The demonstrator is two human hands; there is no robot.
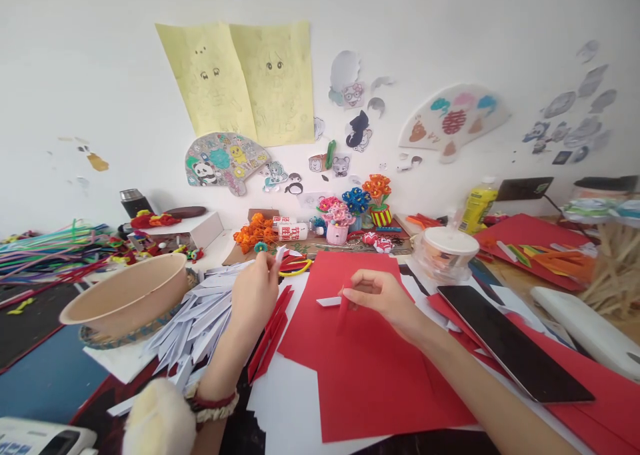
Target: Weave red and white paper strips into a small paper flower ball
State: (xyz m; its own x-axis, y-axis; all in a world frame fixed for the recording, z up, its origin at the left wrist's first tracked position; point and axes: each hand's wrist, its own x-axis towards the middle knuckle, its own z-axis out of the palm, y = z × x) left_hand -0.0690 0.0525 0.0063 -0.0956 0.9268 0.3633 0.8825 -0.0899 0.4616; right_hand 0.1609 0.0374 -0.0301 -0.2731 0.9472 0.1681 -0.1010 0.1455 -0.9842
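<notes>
My left hand (254, 291) is closed in a pinch on a small white folded paper piece (280, 258), raised above the work surface. Between the thumb and fingers of my right hand (377, 298) hangs a narrow red paper strip (343, 315), slightly blurred. Beside its fingertips is a white paper strip (329, 301); I cannot tell whether it touches them or lies on the sheet. Large red paper sheets (370, 388) spread under both hands. Left of them lie several folded red strips (273, 335) and a heap of folded white strips (193, 325).
A beige bowl (127, 288) stands at the left, a lidded cup (447, 249) at the right. A black tablet (515, 341) rests on red paper near my right forearm. Pipe-cleaner flowers (337, 218) and a yellow bottle (479, 205) line the wall.
</notes>
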